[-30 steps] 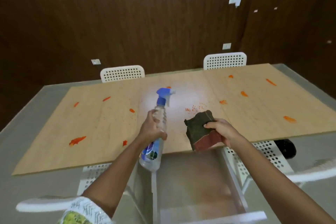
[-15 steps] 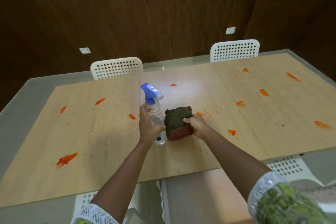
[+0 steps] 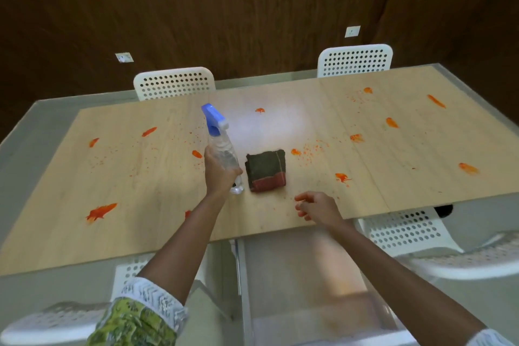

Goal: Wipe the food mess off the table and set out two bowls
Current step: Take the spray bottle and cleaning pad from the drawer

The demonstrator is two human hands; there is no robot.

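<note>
Dark wood panelling at the back, two white perforated chairs (image 3: 174, 83) tucked in on the far side, and the pale wooden table (image 3: 280, 222) stretches across the whole view, dotted with orange food smears (image 3: 99, 212) from end to end — none of it wiped, I'd say, and no bowls anywhere I can see. I've got my left hand (image 3: 220, 174) wrapped round the clear body of the spray bottle (image 3: 222, 149), blue trigger head up top and tipped away from me to the left, base down near the tabletop; whether it's actually resting on the wood I can't tell. Just beside it, to the right, sits the folded cloth (image 3: 266, 171), dark green with a red band on the near edge, lying flat on the table. My right hand (image 3: 316, 208) is empty, fingers loosely curled, hovering near the table's front edge. Here's what matters: the cloth lies ahead and a touch left of that right hand, clearly apart but close, so the right is the free one to take it. My call is spray first with the left, nearest blobs sit right of the cloth, then reach forward for the cloth
</note>
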